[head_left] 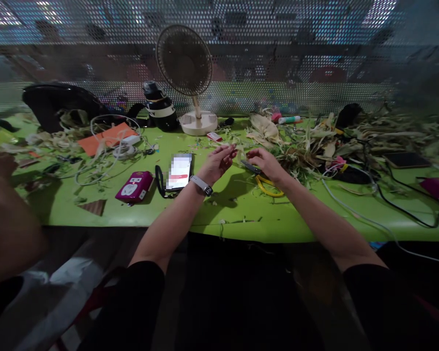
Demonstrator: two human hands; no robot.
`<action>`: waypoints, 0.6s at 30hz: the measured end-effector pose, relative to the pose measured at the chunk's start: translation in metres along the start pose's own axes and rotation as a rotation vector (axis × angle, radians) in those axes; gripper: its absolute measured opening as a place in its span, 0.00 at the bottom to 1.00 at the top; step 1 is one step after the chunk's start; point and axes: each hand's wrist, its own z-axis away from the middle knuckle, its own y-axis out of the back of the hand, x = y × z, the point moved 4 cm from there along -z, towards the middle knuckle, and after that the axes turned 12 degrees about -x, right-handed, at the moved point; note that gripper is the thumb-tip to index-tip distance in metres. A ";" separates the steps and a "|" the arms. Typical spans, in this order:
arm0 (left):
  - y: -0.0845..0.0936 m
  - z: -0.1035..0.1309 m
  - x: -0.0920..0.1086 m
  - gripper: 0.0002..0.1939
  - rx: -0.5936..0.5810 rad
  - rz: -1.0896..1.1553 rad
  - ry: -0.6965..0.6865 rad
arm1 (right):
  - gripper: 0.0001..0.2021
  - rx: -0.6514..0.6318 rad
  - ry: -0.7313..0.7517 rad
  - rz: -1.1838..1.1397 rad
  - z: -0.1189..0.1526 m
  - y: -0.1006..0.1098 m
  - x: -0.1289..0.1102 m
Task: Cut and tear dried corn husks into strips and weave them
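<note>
My left hand (217, 163), with a watch on its wrist, is raised over the middle of the green table. Its fingertips are pinched together on a thin, pale strip of corn husk (240, 152). Close by on the right, my right hand (265, 162) has its fingers bent round a slim dark grey tool (251, 167), whose kind is hard to make out. Below that hand lies a yellow loop (269, 189); I cannot tell whether it belongs to the tool. A phone (179, 171) with a lit screen is left of my left wrist.
A desk fan (185, 61) and a black bottle (161, 109) stand at the back, before a perforated metal screen. Dried husks (325, 139) are heaped on the right. Cables, a purple box (134, 187) and an orange sheet (108, 138) lie left. Another person's arm (10, 224) is far left.
</note>
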 end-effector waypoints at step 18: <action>0.003 0.003 0.002 0.20 0.044 -0.076 -0.134 | 0.18 -0.210 -0.161 -0.301 0.007 -0.022 0.010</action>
